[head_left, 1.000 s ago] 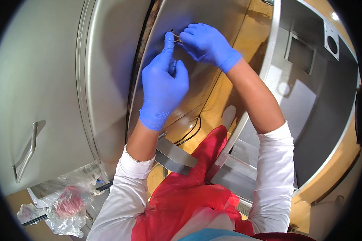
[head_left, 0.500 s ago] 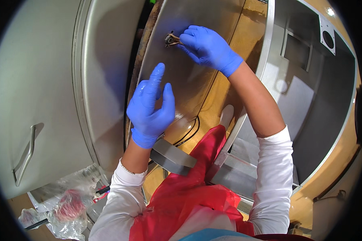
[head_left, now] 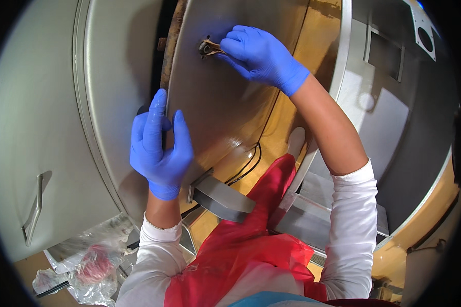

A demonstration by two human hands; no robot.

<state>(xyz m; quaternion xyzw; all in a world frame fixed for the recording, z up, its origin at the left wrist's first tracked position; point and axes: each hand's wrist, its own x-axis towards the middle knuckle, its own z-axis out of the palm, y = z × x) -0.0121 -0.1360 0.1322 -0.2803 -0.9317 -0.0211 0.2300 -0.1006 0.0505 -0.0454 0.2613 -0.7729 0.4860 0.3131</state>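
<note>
My right hand (head_left: pixel 258 56), in a blue glove, is closed around a wrench (head_left: pixel 216 47). Only the jaw end of the wrench shows; its handle is hidden in my fist. The jaw sits at a dark bolt (head_left: pixel 205 49) on the upper part of a brushed steel panel (head_left: pixel 230 97). My left hand (head_left: pixel 161 148), also gloved in blue and looking wet, is held up beside the panel's left edge with index finger and thumb stretched out. Nothing shows in its fingers. Behind it a small dark rounded piece is partly covered, and I cannot tell whether my fingers touch it.
A large steel door with a bar handle (head_left: pixel 36 210) stands at left. Crumpled clear plastic bags (head_left: pixel 95 271) lie below it. On the right is an open steel cabinet frame (head_left: pixel 338 77). A grey metal bracket (head_left: pixel 223 199) juts near my legs, with black cables (head_left: pixel 248 166) behind it.
My left hand has moved left and slightly down, from in front of the panel to its edge. The right hand keeps the wrench at the bolt. The view has shifted a little.
</note>
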